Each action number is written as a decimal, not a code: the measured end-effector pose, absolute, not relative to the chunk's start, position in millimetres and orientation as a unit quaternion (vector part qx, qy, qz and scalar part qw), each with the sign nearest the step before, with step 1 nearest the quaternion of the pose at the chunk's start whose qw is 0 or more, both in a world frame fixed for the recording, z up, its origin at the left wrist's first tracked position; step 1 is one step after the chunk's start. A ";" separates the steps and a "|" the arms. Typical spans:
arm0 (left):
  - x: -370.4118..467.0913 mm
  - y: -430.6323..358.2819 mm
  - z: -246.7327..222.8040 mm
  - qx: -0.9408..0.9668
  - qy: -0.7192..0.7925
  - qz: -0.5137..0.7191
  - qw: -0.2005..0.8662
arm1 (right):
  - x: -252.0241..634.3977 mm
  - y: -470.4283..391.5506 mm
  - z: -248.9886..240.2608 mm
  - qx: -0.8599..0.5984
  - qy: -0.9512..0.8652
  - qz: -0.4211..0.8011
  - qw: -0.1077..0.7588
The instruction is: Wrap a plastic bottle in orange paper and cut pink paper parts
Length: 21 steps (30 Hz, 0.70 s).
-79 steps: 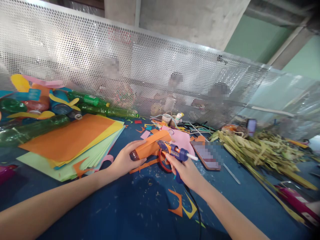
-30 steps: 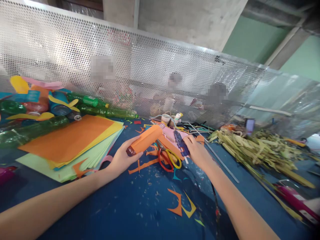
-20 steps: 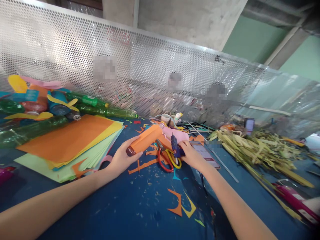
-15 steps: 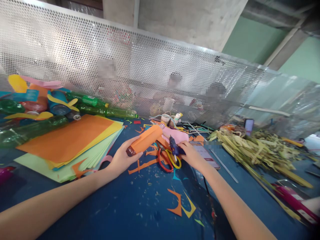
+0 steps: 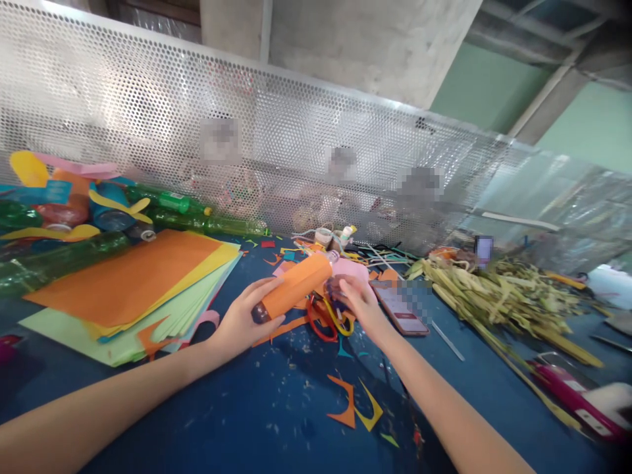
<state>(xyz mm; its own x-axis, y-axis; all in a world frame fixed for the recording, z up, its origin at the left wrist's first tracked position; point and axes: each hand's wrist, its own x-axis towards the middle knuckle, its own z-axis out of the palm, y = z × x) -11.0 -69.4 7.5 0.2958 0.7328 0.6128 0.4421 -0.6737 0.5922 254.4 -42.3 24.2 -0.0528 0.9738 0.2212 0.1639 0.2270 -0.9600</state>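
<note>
My left hand (image 5: 251, 313) is wrapped around the lower end of a plastic bottle (image 5: 299, 283) covered in orange paper. The bottle is tilted, its clear neck pointing up and right. Close to its neck end, my right hand (image 5: 358, 303) has its fingers curled at a dark blue glue gun (image 5: 336, 288), which is blurred and partly hidden by the fingers. Red-handled scissors (image 5: 320, 322) and yellow-handled scissors (image 5: 344, 324) lie on the table just below. Pink paper (image 5: 351, 268) lies behind my right hand.
Coloured paper sheets (image 5: 133, 276) are stacked at left, with green bottles (image 5: 64, 263) and paper-decorated bottles behind. A phone (image 5: 402, 309), dried husks (image 5: 508, 303) and a magenta item (image 5: 577, 398) lie at right. Paper scraps (image 5: 345, 401) dot the blue table. A perforated metal screen (image 5: 296, 131) stands behind; people show through it.
The bottle has moved slightly right and down. My right hand has moved left toward it and turned the glue gun, which now shows less. The phone is more exposed.
</note>
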 end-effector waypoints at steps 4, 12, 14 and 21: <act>-10.5 -73.6 4.4 0.831 0.322 0.438 0.120 | 229.2 -56.2 25.1 -0.376 -0.465 0.616 0.513; -11.7 -75.1 0.5 0.867 0.289 0.404 0.042 | 211.9 -74.7 33.3 -0.373 -0.413 0.630 0.542; -11.5 -76.2 0.8 0.870 0.286 0.401 0.035 | 208.4 -75.9 34.1 -0.380 -0.414 0.618 0.550; -10.4 -76.5 2.3 0.873 0.292 0.389 0.035 | 207.9 -74.1 32.0 -0.380 -0.414 0.613 0.556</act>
